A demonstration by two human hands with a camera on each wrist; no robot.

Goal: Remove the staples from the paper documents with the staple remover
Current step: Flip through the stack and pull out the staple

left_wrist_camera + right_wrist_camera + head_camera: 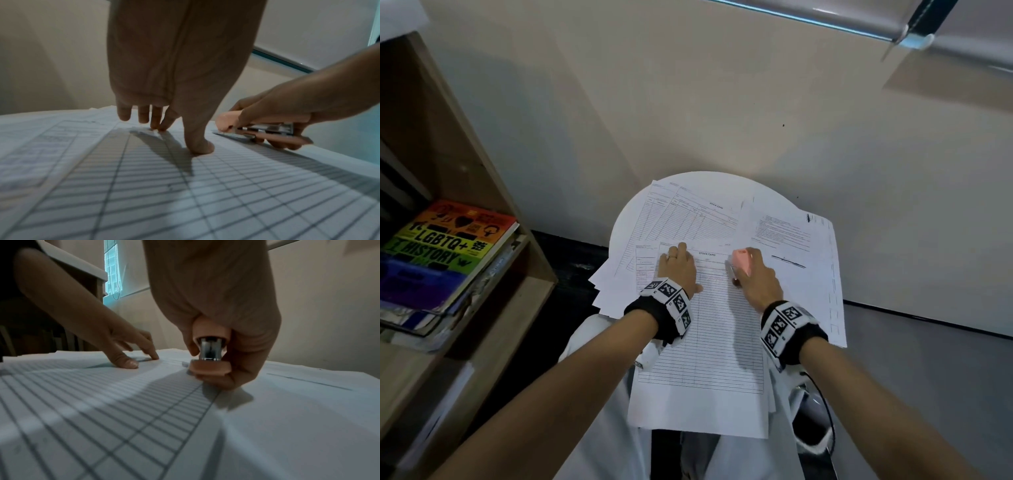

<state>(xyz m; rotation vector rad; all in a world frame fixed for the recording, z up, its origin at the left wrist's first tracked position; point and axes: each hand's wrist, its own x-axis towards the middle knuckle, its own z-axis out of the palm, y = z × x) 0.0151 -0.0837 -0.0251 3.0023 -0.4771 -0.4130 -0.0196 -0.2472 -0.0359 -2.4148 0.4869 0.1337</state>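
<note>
A ruled stock-card sheet [705,342] lies on top of a spread of paper documents on a small round white table [626,219]. My left hand [677,265] presses the sheet's top left part flat with straight fingers [156,123] and thumb [200,146]. My right hand [756,277] grips a pink staple remover [743,260] with a metal core [267,129], its tip low against the top right edge of the sheet [102,402]. The same tool [209,356] shows end-on in the right wrist view. No staple is visible.
Other printed sheets [784,233] fan out to the right and behind. A wooden bookshelf [465,164] with a colourful book [445,246] stands at the left. A pale wall [722,102] runs close behind the table. My lap in white clothing lies below the papers.
</note>
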